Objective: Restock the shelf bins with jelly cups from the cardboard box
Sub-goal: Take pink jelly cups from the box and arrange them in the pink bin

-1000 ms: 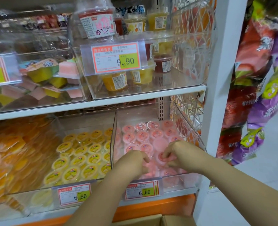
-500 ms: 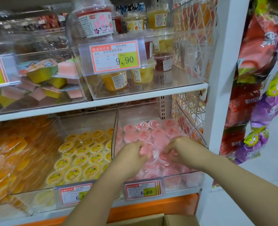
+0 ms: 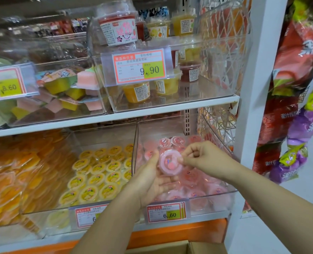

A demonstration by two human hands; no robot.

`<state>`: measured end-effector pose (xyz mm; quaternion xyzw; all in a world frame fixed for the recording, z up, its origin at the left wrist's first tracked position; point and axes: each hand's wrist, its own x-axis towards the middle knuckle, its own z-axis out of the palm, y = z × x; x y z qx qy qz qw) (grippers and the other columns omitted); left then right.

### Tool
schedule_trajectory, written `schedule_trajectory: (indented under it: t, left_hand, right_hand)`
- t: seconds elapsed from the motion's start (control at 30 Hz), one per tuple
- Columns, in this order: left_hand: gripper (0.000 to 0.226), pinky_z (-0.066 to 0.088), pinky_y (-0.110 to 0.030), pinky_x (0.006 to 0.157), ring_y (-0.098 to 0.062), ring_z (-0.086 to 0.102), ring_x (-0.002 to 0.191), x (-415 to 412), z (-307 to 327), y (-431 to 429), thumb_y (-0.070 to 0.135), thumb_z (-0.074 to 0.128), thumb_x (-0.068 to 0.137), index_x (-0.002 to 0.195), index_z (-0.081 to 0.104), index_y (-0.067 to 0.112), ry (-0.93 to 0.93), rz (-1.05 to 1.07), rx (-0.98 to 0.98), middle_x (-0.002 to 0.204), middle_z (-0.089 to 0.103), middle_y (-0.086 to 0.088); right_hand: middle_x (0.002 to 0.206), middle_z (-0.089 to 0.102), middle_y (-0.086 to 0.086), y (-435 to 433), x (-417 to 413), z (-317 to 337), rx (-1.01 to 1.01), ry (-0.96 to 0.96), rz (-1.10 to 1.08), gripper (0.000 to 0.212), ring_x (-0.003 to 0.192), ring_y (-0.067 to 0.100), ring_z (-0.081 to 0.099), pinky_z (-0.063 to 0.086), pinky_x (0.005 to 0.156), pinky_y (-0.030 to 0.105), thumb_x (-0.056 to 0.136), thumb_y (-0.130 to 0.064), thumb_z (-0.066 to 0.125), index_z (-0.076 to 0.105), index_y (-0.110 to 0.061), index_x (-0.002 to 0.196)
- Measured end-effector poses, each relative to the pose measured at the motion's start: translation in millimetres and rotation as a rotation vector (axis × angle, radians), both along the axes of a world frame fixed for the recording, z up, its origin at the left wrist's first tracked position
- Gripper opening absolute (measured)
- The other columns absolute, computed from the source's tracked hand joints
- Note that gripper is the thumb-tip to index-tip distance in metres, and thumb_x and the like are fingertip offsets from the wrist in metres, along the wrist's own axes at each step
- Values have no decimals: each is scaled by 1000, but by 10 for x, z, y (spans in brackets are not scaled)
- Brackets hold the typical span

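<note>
Nearest, at the bottom edge, the cardboard box (image 3: 179, 247) shows only plain brown flaps, matte and flat. Above it, both forearms reach to the lower shelf. The left hand (image 3: 152, 184) is spread, palm toward the camera, fingers nearly straight. Its thumb touches the left rim of a pink jelly cup (image 3: 170, 163) that lies against the fingers. The right hand (image 3: 205, 158) pinches the cup's right rim betw. thumb and forefinger, other fingers curled in. The cup is round and shallow, of translucent plastic w/ a glossy printed lid. The lid faces the camera, and a round cup has no real long side. It sits over the clear hard-plastic bin (image 3: 219, 194), where more pink cups (image 3: 192, 177) lie packed, some hidden by the hands. A 6.60 price tag (image 3: 165, 213) is on the bin front. Left, yellow cups (image 3: 97, 177) lie in rows. Farther up, taller fruit cups (image 3: 136, 92) stand behind a 9.90 tag (image 3: 140, 67). At right, past the white post (image 3: 256, 79), shiny snack bags (image 3: 295, 74) hang.
</note>
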<state>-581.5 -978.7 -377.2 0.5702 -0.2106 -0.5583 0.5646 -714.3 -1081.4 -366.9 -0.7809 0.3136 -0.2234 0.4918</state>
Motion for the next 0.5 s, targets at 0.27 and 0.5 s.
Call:
schedule_trajectory:
  t: [0.27, 0.5]
  left_hand:
    - [31, 53, -22, 58, -11, 65, 65, 20, -141, -117, 16, 42, 101, 131, 40, 13, -571, 65, 6, 95, 63, -9]
    - [46, 52, -21, 60, -8, 60, 60, -14, -247, -249, 17, 38, 101, 145, 24, 16, -866, -231, 298, 88, 63, -7]
  right_hand:
    - [78, 72, -2, -76, 36, -60, -104, 143, -35, 10, 66, 6, 61, 51, 74, 25, 86, -12, 66, 74, -12, 80]
    - [147, 38, 5, -155, -105, -232, -581, 795, 172, 48, 135, 25, 35, 35, 108, 40, 92, -26, 54, 46, -20, 138]
